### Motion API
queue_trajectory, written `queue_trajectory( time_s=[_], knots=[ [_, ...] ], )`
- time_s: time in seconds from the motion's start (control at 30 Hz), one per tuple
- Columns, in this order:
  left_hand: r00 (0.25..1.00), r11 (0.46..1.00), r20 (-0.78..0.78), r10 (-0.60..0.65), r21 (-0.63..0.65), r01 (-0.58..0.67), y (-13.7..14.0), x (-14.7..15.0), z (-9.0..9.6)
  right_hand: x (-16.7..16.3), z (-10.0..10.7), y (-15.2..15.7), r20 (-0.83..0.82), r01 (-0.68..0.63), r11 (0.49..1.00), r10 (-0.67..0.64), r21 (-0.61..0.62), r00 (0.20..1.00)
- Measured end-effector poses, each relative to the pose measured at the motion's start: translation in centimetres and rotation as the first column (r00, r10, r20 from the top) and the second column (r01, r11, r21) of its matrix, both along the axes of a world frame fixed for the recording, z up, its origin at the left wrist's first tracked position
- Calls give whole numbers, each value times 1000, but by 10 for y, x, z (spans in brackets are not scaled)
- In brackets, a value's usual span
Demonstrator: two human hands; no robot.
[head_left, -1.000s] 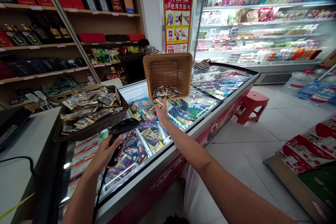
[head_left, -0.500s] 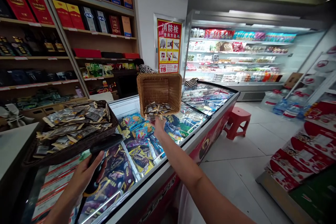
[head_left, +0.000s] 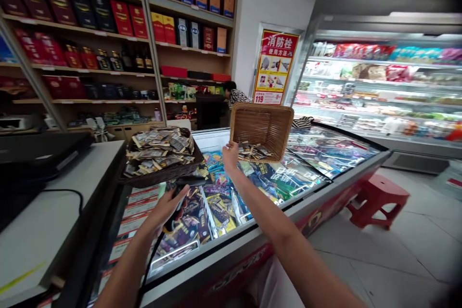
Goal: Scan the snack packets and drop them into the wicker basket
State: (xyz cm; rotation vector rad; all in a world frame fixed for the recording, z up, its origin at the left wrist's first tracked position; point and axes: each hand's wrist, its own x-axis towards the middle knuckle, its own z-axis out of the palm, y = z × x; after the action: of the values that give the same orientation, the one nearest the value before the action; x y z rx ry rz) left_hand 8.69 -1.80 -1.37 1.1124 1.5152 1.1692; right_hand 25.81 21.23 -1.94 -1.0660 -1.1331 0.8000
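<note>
My left hand (head_left: 169, 207) is wrapped around the handle of a black barcode scanner (head_left: 190, 180), whose cable hangs down below my wrist. My right hand (head_left: 231, 154) is closed at the left rim of a tan wicker basket (head_left: 262, 122), its fingers pinching that edge. The basket's opening faces me, with several small packets (head_left: 254, 150) lying along its lower side. Left of it, a dark wicker basket (head_left: 164, 171) is heaped with similar packets (head_left: 159, 147). Under both hands is the glass top of a freezer (head_left: 216, 211) showing wrapped ice creams.
A counter (head_left: 90, 173) with a black device (head_left: 46, 154) borders the left. Shelves of boxes and bottles line the back wall, where a person (head_left: 234, 94) is partly hidden. A red stool (head_left: 378, 197) stands right of the freezer, below a refrigerated display (head_left: 368, 77).
The view has swung left, so everything sits farther right. My right hand has moved from the packets at the tan basket's front to its left rim. The scanner stays in my left hand.
</note>
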Motion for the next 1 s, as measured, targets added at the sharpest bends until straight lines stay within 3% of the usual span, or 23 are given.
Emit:
queue_trajectory(
  time_s=[0.07, 0.1, 0.2, 0.3, 0.37, 0.4, 0.47, 0.53, 0.6, 0.67, 0.73, 0.9, 1.0],
  knots=[
    [1000, 1000, 14, -7, -6, 7, 2, 0, -5, -45, 10, -16, 297, -123, 989, 95, 77, 950],
    [1000, 1000, 17, -13, -15, 14, 3, 0, -7, -67, 17, -24, 437, -230, 968, 167, 96, 884],
    [1000, 999, 11, -23, -39, 23, 2, 0, -8, -124, 37, -40, 777, -489, 867, 242, 97, 582],
    [1000, 999, 12, -13, -49, 13, -1, 1, -4, -156, 49, -47, 937, -584, 810, 162, 54, 311],
    [1000, 999, 25, -8, -50, 9, -3, 1, -2, -161, 53, -47, 955, -606, 795, 156, 29, 251],
    [999, 999, 30, -10, -48, 11, -3, 1, -1, -160, 55, -46, 941, -615, 788, 187, 27, 281],
    [999, 999, 31, -14, -42, 15, -4, 2, -1, -152, 57, -45, 841, -638, 769, 314, 47, 441],
    [999, 999, 25, -23, -38, 24, -3, 2, -1, -137, 57, -46, 595, -652, 756, 495, 65, 633],
    [999, 999, 28, -43, -31, 43, -3, 3, -2, -118, 57, -48, 237, -651, 757, 623, 55, 745],
    [998, 998, 39, -53, -24, 54, -2, 4, -1, -93, 55, -52, -86, -641, 767, 642, 41, 762],
    [997, 998, 47, -59, -23, 60, -3, 4, 0, -64, 52, -53, -281, -617, 785, 605, 51, 745],
    [996, 996, 32, -84, -29, 85, 0, 2, 0, 9, 33, -50, -495, -520, 852, 479, 61, 725],
    [996, 995, 32, -87, -43, 89, 3, 1, -1, 34, 12, -45, -562, -498, 867, 424, 26, 710]
  ],
)
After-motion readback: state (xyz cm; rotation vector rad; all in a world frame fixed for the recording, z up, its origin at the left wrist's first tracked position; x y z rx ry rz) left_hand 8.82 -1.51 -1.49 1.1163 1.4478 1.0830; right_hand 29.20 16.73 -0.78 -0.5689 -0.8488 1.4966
